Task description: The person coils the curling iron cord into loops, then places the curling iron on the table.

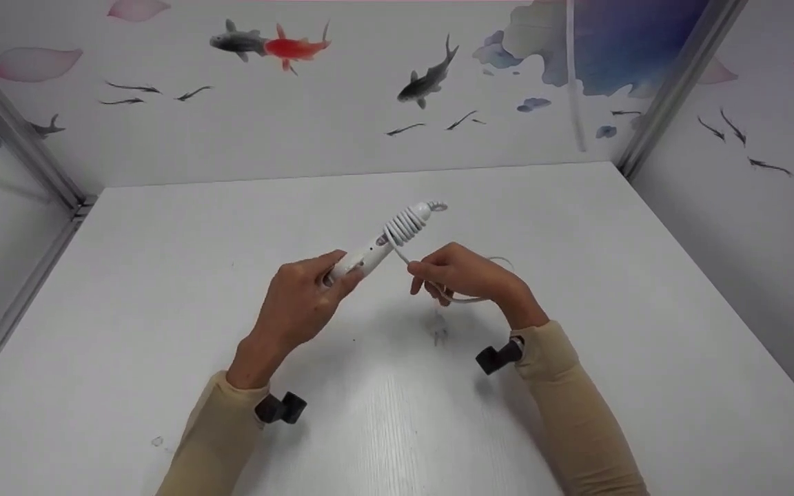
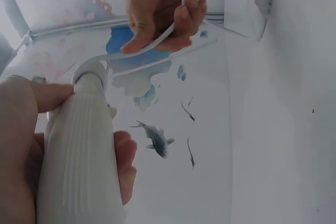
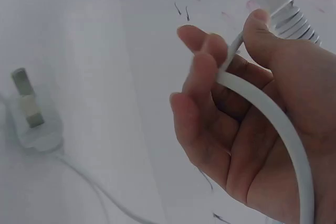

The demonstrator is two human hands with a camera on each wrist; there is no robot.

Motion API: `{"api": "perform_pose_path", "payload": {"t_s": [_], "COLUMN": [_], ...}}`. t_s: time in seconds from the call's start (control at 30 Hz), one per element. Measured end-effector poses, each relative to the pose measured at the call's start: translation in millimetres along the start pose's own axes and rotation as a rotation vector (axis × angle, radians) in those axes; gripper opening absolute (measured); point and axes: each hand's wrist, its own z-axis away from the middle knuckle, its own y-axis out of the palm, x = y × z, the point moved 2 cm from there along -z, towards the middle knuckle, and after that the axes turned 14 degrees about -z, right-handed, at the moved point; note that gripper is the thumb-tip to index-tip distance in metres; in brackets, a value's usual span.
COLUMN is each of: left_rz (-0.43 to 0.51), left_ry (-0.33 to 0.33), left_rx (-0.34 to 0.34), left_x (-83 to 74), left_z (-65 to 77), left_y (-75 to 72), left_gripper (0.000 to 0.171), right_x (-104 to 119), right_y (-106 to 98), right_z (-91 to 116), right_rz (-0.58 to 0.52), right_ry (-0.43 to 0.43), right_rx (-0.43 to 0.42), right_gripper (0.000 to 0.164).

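My left hand (image 1: 298, 297) grips the lower end of a white rod-shaped electric appliance (image 1: 368, 257), which looks like a hair styling iron. It tilts up to the right over the table. Several coils of its white cord (image 1: 405, 226) wrap the upper part, and a loop sticks out at the tip. My right hand (image 1: 467, 272), just right of the coils, pinches the cord between thumb and fingers. From there the cord (image 3: 281, 114) runs across the palm in the right wrist view. The two-pin plug (image 1: 438, 328) hangs below the right hand, its prongs (image 3: 22, 82) visible in the right wrist view.
A white table (image 1: 218, 227) lies under both hands. Behind it stands a white wall panel (image 1: 342, 131) printed with fish, and metal posts (image 1: 679, 89) mark the corners. Black wrist cameras (image 1: 281, 408) sit on both sleeves.
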Motion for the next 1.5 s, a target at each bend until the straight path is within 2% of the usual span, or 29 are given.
{"api": "perform_pose_path", "payload": {"t_s": [0.07, 0.17, 0.23, 0.3, 0.37, 0.47, 0.57, 0.73, 0.83, 0.93, 1.13, 1.27, 1.37, 1.5], "left_rz": [0.053, 0.078, 0.075, 0.067, 0.063, 0.056, 0.044, -0.016, -0.084, -0.135, -0.156, -0.221, -0.290, -0.340], "left_ry": [0.032, 0.107, 0.164, 0.223, 0.275, 0.346, 0.395, 0.441, 0.443, 0.415, 0.336, 0.307, 0.261, 0.184], "left_rx": [0.053, 0.110, 0.124, 0.130, 0.147, 0.181, 0.207, 0.208, 0.205, 0.210, 0.218, 0.167, 0.117, 0.069], "left_x": [1.4, 3.5, 3.5, 2.9, 1.0, -1.0, -2.6, -4.7, -6.1, -6.8, -6.5, -4.2, -0.8, 2.5], "left_z": [1.7, 3.6, 4.4, 4.7, 5.0, 5.3, 5.9, 6.9, 7.6, 7.2, 5.5, 5.0, 5.0, 4.5], "left_y": [-1.5, -1.3, -0.7, 0.4, 1.7, 5.0, 7.5, 10.4, 12.2, 13.5, 10.6, 7.3, 7.3, 10.0], "left_gripper": [0.024, 0.018, 0.014, 0.012, 0.011, 0.012, 0.015, 0.016, 0.015, 0.016, 0.014, 0.016, 0.019, 0.024], "right_x": [-5.7, -10.4, -11.3, -9.8, -7.7, -3.8, -0.1, 8.0, 15.9, 24.9, 39.2, 45.9, 49.1, 50.5], "right_y": [-3.3, -7.4, -9.7, -11.2, -12.1, -13.3, -15.1, -16.6, -12.3, -6.1, 3.3, 8.5, 12.1, 15.9], "right_z": [-1.4, -2.9, -3.5, -3.0, -2.1, 0.4, 3.6, 11.5, 15.2, 17.9, 24.4, 27.8, 28.2, 27.7], "right_rz": [-0.015, -0.033, -0.040, -0.045, -0.068, -0.109, -0.094, -0.010, 0.018, 0.063, 0.171, 0.254, 0.281, 0.262], "right_ry": [0.027, 0.036, 0.004, -0.069, -0.123, -0.146, -0.119, -0.123, -0.126, -0.135, -0.226, -0.338, -0.408, -0.427], "right_rx": [-0.032, -0.095, -0.129, -0.136, -0.133, -0.137, -0.165, -0.163, -0.161, -0.188, -0.282, -0.327, -0.352, -0.368], "right_gripper": [0.038, 0.023, 0.017, 0.015, 0.013, 0.011, 0.012, 0.019, 0.020, 0.018, 0.013, 0.008, 0.012, 0.018]}}
